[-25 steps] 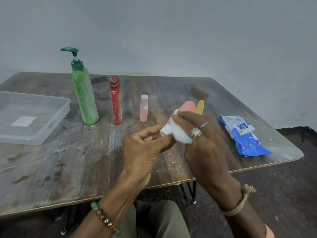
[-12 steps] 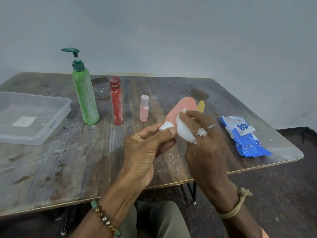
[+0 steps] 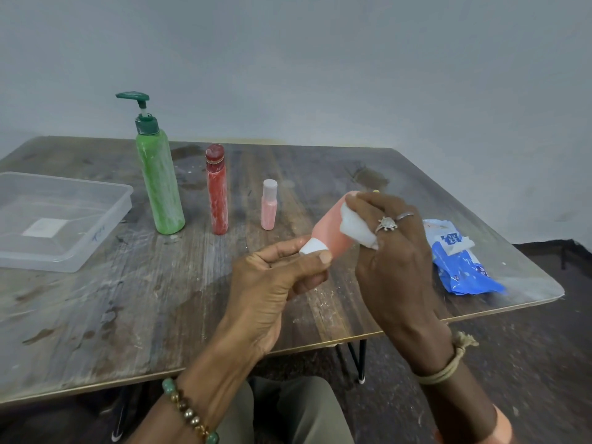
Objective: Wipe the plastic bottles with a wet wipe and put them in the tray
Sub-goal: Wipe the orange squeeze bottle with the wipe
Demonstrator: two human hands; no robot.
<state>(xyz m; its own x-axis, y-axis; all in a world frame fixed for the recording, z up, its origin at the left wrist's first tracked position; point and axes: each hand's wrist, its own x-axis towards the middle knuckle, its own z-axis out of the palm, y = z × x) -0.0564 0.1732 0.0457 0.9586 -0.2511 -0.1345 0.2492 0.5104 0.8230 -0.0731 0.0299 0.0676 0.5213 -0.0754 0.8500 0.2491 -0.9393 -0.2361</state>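
Clear plastic is met first at the far left: the tray is set on the worn wooden table, close to its left edge. Just to the tray's right the tall green pump bottle is stood upright, then the slimmer red bottle, then the small pink bottle. All three are lined up in a row, apart from one another and outside the tray. Right of centre and nearer the front edge, the coral bottle is held above the table, tilted, with its white cap pointed down toward the person. That cap is pinched between the thumb and fingers of the left hand. Against the bottle's right side the white wet wipe is pressed, and it is gripped in the curled fingers of the right hand. A yellow sliver is glimpsed behind those fingers, too hidden to be named. At the far right the blue wipes pack is laid flat near the table's corner, well apart from the row of bottles.
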